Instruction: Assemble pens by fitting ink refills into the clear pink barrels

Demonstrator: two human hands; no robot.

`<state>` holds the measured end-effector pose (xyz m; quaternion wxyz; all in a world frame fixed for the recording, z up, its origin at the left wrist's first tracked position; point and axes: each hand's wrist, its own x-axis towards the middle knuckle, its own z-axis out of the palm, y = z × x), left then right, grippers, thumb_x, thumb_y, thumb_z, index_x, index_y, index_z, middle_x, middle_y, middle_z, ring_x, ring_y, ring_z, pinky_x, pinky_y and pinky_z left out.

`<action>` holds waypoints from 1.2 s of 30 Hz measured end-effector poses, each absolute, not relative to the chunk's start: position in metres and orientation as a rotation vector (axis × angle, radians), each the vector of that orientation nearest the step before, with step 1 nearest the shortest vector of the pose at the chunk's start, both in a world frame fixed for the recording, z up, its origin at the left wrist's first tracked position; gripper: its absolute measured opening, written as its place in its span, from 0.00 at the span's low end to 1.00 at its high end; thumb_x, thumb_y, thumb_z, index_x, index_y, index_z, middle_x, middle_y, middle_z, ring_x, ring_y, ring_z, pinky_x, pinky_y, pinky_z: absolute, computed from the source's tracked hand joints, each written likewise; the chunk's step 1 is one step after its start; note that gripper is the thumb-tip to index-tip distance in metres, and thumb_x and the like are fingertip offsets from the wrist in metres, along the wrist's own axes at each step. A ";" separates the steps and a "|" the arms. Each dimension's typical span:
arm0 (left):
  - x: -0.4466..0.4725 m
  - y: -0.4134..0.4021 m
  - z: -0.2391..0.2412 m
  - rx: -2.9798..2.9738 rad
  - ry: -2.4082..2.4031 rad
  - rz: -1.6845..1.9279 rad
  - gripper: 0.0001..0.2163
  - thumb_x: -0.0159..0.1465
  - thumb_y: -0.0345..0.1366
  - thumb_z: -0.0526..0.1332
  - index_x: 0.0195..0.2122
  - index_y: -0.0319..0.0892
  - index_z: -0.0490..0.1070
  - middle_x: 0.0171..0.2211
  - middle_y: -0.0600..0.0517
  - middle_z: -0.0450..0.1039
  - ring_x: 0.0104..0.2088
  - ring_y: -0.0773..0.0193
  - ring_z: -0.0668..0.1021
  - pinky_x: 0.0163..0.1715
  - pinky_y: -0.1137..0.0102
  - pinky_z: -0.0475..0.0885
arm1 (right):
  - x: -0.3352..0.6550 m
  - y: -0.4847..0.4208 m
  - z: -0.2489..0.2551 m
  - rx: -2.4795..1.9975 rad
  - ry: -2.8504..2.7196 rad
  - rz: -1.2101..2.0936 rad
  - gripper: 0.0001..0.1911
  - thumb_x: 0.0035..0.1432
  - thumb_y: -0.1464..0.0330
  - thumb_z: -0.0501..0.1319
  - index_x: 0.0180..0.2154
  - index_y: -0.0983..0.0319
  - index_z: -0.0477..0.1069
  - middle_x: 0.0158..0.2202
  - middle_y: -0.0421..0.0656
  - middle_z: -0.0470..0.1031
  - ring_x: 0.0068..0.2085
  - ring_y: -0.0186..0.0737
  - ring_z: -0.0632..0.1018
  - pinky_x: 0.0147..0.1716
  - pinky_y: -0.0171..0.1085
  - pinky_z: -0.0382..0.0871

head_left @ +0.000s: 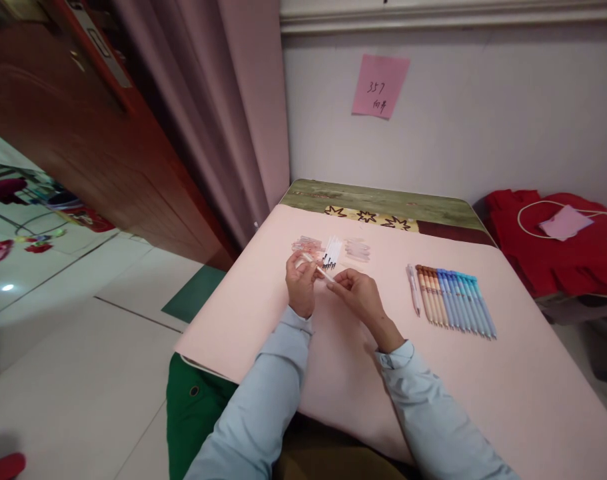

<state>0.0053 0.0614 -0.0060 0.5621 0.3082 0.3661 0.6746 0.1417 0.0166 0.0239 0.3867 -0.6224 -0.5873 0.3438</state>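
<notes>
My left hand (302,283) and my right hand (360,293) meet over the pink table sheet, both pinching one slim pale pen (324,272). It slants down from the left fingers to the right fingertips. Just behind the hands lie a pile of pinkish clear pen parts (307,244), a bunch of white refills with dark ends (332,252) and a stack of clear pale barrels (357,249). Further right, a row of pens in brown, blue and light blue (456,300) lies side by side, with a single pinkish-white pen (414,290) at its left end.
The pink sheet (253,300) covers most of the table, whose green patterned top (383,200) shows at the back. A red cloth (528,253) with a white cord sits at the right. A wooden door (133,153) and a curtain (233,100) stand at the left.
</notes>
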 end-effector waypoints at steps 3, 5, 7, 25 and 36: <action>0.005 0.062 -0.006 0.709 0.819 1.559 0.29 0.55 0.39 0.70 0.54 0.42 0.60 0.33 0.50 0.78 0.28 0.66 0.79 0.33 0.69 0.72 | 0.142 0.017 0.022 -1.587 -1.508 0.892 0.11 0.57 0.57 0.64 0.32 0.59 0.75 0.26 0.41 0.79 0.27 0.38 0.77 0.28 0.34 0.66; 0.006 0.062 -0.005 0.708 0.803 1.554 0.29 0.55 0.39 0.71 0.55 0.43 0.60 0.33 0.50 0.78 0.30 0.65 0.79 0.34 0.69 0.72 | 0.142 0.019 0.019 -1.535 -1.486 0.990 0.13 0.59 0.57 0.60 0.31 0.60 0.75 0.26 0.42 0.80 0.27 0.38 0.78 0.30 0.34 0.69; 0.005 0.061 -0.003 0.714 0.797 1.551 0.30 0.55 0.39 0.70 0.56 0.43 0.60 0.33 0.50 0.78 0.32 0.63 0.80 0.34 0.69 0.72 | 0.142 0.020 0.015 -1.462 -1.445 1.104 0.16 0.60 0.56 0.58 0.31 0.60 0.75 0.26 0.42 0.79 0.26 0.37 0.78 0.30 0.35 0.70; 0.005 0.059 0.001 0.785 0.820 1.557 0.25 0.55 0.38 0.69 0.52 0.42 0.63 0.29 0.52 0.78 0.25 0.68 0.76 0.30 0.71 0.70 | 0.148 0.023 0.012 -1.495 -1.456 0.990 0.21 0.61 0.50 0.56 0.30 0.60 0.75 0.24 0.42 0.76 0.26 0.38 0.75 0.27 0.35 0.66; 0.006 0.060 0.000 0.787 0.820 1.573 0.27 0.55 0.40 0.69 0.55 0.43 0.63 0.32 0.51 0.78 0.28 0.66 0.79 0.33 0.70 0.72 | 0.147 0.024 0.012 -1.469 -1.411 1.071 0.22 0.60 0.50 0.57 0.28 0.60 0.74 0.23 0.42 0.76 0.27 0.39 0.76 0.28 0.35 0.67</action>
